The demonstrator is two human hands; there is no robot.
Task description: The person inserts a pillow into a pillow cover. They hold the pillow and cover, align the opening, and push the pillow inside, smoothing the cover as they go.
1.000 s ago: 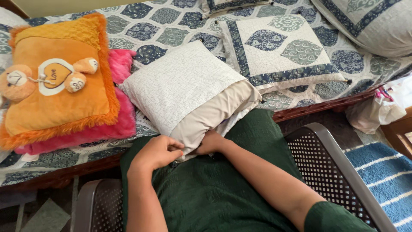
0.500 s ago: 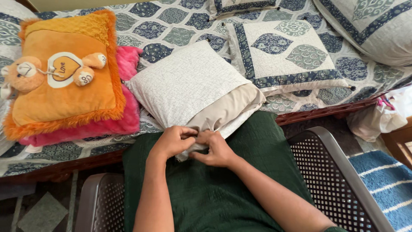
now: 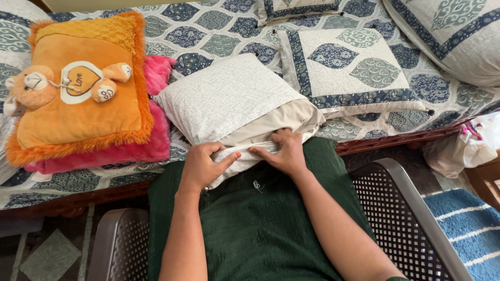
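Both hands have spread apart along the open hem: the left hand [image 3: 200, 167] and right hand [image 3: 284, 151] each pinch the white textured cushion cover [image 3: 229, 99], drawing it over the beige inner cushion [image 3: 276, 122].

One label, one bag

On the orange cushion [image 3: 78, 88] at your far left you see a heart-shaped label [image 3: 82, 80], golden with a white rim, held between a plush bear's paws. At the right edge, on the floor, sits a crumpled whitish plastic bag [image 3: 458, 151] (contents too small to tell).
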